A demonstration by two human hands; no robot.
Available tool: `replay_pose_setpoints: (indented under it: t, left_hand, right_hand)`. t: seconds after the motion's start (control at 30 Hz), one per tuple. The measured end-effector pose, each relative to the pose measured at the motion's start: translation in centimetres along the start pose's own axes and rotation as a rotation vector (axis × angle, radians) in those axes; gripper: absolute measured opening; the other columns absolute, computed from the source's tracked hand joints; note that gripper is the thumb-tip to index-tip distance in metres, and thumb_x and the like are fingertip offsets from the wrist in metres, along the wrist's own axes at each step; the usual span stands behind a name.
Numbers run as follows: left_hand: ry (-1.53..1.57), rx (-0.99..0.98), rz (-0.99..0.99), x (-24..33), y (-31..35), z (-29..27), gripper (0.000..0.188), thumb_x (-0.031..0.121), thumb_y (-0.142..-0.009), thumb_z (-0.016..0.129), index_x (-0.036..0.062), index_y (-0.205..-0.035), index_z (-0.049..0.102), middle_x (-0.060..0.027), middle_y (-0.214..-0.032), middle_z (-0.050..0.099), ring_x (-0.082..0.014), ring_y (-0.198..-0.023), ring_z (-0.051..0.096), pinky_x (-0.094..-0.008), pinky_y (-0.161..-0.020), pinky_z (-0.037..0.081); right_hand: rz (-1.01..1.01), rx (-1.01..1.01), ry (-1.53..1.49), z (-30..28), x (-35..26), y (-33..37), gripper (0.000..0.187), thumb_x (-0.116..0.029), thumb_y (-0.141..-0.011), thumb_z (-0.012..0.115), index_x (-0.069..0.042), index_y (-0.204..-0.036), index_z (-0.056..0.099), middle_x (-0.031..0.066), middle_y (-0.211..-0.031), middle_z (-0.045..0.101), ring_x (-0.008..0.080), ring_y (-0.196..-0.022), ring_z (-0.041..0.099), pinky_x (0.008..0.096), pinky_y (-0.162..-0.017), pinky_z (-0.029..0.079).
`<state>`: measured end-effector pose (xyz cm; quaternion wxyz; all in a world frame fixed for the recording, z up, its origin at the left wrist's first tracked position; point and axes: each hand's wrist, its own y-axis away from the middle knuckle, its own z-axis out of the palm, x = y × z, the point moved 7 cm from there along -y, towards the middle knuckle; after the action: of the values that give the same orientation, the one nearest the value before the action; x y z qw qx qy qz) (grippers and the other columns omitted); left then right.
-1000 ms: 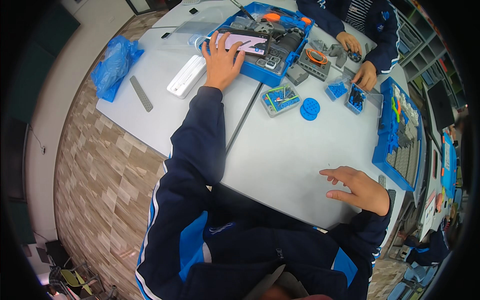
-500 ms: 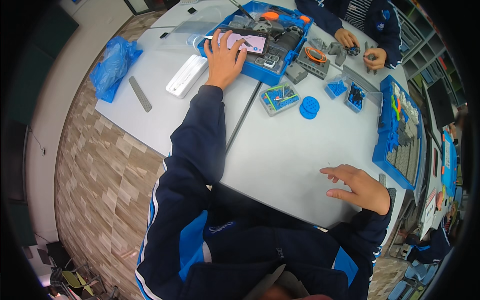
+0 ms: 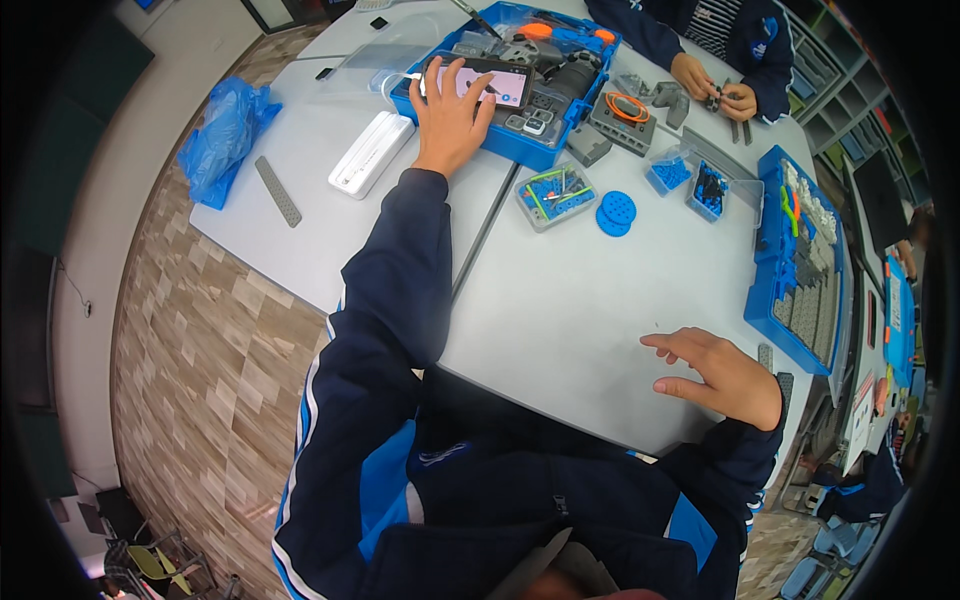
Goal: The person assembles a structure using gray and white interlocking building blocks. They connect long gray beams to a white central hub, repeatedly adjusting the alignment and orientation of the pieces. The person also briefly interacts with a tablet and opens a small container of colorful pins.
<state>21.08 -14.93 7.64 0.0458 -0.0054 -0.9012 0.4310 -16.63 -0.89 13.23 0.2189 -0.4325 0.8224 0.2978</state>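
My left hand (image 3: pixel 447 125) reaches forward with its fingers spread over a phone (image 3: pixel 513 82); fingertips lie on or just above its lit screen. The phone rests on the near edge of a blue bin (image 3: pixel 535 154) full of grey electronic parts and a game controller, and a white cable runs to the phone's left end. At the near right of the table, my right hand (image 3: pixel 728 378) hovers or rests with fingers loosely stretched and nothing in them. Two blue perforated discs (image 3: pixel 618 212) and a clear box of small blue and green parts (image 3: pixel 556 197) lie between the hands.
A white power bank (image 3: pixel 372 154), a grey perforated beam (image 3: pixel 278 191) and a blue plastic bag (image 3: pixel 226 140) are on the left. To the right stands a blue parts case (image 3: pixel 777 315). Across the table, a co-worker's hands (image 3: pixel 715 92) hold small dark parts near a grey controller box (image 3: pixel 622 124).
The co-worker's hands have come together around a small part. The picture on the phone screen looks slightly different. My two hands have hardly moved.
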Motion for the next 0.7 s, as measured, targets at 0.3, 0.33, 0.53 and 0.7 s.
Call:
replay_pose_setpoints:
  t: [0.3,0.33,0.53,0.7]
  left_hand:
    - [0.053,0.033,-0.038,-0.43,0.05,-0.53,0.038,0.035,-0.100,0.051,0.0221,-0.134,0.061,-0.0132,-0.145,0.045,-0.0373,-0.144,0.026,-0.0614,-0.114,0.015]
    - [0.051,0.022,-0.048,-0.54,0.09,-0.46,0.038,0.035,-0.100,0.051,0.0225,-0.134,0.061,-0.0131,-0.145,0.045,-0.0372,-0.144,0.026,-0.0614,-0.114,0.015]
    - [0.001,0.003,-0.007,-0.05,0.20,-0.06,0.037,0.035,-0.100,0.050,0.0244,-0.133,0.062,-0.0130,-0.146,0.044,-0.0368,-0.145,0.025,-0.0613,-0.114,0.015]
    - [0.009,0.009,-0.021,-0.02,0.27,0.02,0.038,0.035,-0.101,0.050,0.0249,-0.135,0.061,-0.0134,-0.146,0.044,-0.0362,-0.145,0.024,-0.0612,-0.113,0.015]
  right_hand:
    - [0.006,0.000,0.004,0.01,-0.21,0.03,0.053,-0.038,-0.093,0.069,-0.005,-0.134,0.059,0.0183,-0.105,0.066,0.0309,-0.097,0.067,0.0380,-0.087,0.053]
    - [0.009,-0.004,0.017,0.05,-0.19,0.03,0.053,-0.038,-0.093,0.069,-0.005,-0.134,0.059,0.0183,-0.105,0.066,0.0309,-0.098,0.067,0.0380,-0.087,0.053]
    - [0.003,-0.003,0.011,0.09,-0.21,0.03,0.053,-0.038,-0.093,0.069,-0.006,-0.134,0.059,0.0183,-0.106,0.065,0.0308,-0.097,0.067,0.0379,-0.087,0.053]
    - [0.029,-0.026,-0.010,0.18,-0.23,0.12,0.055,-0.035,-0.092,0.070,-0.005,-0.136,0.057,0.0166,-0.106,0.064,0.0301,-0.100,0.064,0.0386,-0.090,0.051]
